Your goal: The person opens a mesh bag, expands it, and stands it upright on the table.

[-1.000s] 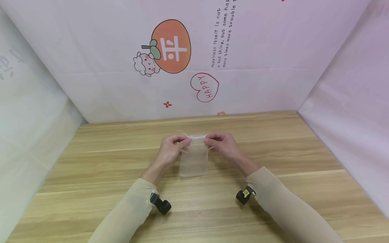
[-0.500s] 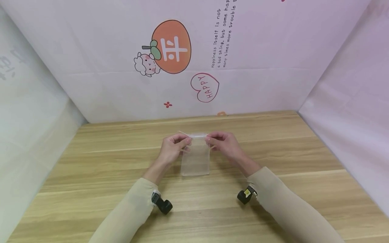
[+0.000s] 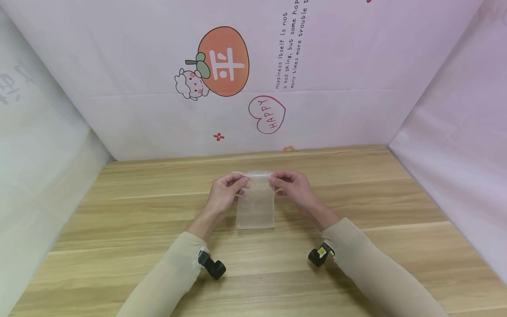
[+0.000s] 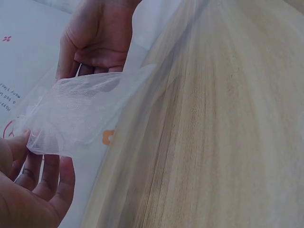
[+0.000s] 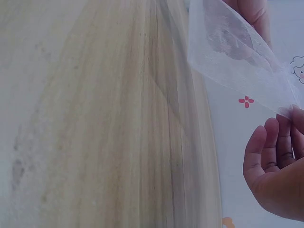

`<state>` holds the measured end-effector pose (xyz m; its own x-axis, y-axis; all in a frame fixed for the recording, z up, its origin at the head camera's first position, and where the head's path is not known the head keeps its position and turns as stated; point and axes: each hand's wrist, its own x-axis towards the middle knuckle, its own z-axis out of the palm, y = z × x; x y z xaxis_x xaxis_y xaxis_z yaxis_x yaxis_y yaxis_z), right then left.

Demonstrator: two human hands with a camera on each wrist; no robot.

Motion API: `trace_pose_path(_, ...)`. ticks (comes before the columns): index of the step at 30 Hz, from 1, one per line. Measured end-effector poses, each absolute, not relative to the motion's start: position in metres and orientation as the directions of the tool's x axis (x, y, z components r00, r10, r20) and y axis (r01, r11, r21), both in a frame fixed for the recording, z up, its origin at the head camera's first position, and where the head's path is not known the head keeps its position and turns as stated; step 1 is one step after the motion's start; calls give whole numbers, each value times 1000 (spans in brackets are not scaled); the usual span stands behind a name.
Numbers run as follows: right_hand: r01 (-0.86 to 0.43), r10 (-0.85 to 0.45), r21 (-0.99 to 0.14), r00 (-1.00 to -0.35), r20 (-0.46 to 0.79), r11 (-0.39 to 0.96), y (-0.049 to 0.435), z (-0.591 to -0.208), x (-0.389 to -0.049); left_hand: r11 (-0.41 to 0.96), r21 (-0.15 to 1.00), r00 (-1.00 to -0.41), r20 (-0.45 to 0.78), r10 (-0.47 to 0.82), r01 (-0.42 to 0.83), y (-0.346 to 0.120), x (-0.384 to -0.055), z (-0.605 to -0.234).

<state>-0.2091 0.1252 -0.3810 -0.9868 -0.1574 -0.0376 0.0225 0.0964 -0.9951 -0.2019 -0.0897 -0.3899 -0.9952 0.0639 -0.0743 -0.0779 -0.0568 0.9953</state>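
A sheer white organza drawstring pouch (image 3: 256,209) hangs between the two hands, its gathered top edge uppermost and its flat bottom toward the wearer. My left hand (image 3: 222,191) pinches the upper left corner between thumb and forefinger, where a thin pale cord (image 3: 237,173) loops out. At the upper right corner, my right hand (image 3: 294,188) has the same kind of pinch. In the left wrist view the see-through mesh of the pouch (image 4: 85,107) is stretched between both hands. The right wrist view has the right hand's (image 5: 280,166) other fingers loosely bent below the fabric.
Beneath the hands lies a wood-grain tabletop (image 3: 261,281). A white printed cloth backdrop (image 3: 336,88) rises behind it, with white side walls left and right. Each sleeve carries a small black wrist camera (image 3: 214,266).
The pouch has shifted slightly right and its top is spread a little wider as the right hand moves slightly outward. Both hands keep their pinch.
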Motion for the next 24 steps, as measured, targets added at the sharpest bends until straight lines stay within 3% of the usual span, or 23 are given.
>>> trace_pose_path(24,15,-106,-1000,-994,-14,-4,121,-381,-207,-116,991,-997,-59,49,-64,-85,-203,-388)
